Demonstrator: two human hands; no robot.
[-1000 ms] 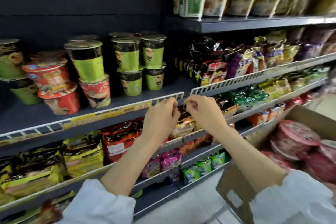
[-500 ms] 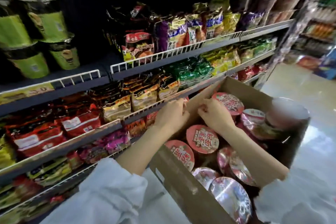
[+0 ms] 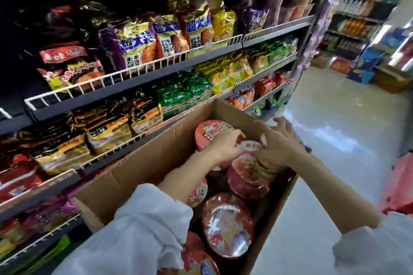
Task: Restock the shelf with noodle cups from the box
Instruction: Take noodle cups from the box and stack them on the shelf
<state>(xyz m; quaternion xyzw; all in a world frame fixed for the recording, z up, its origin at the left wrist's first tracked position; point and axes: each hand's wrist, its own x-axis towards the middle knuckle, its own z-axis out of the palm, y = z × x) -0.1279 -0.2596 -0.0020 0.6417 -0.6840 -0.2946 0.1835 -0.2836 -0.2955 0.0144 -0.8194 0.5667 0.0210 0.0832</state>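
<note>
Noodle cups [image 3: 228,223] are packed in the box [image 3: 143,169]. The box is set right of the shelf [image 3: 134,87]. Packets [image 3: 178,94] are ranged on the shelf.

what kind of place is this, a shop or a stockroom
Most likely a shop aisle, a grocery or convenience store. Tiered shelves with white wire fronts hold packaged noodle bags, more stocked racks line the far aisle, and an open cardboard box of noodle cups awaits restocking.

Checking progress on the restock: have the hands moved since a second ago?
Yes. The hands, left and right, went from the shelf rail down into the box.
</note>
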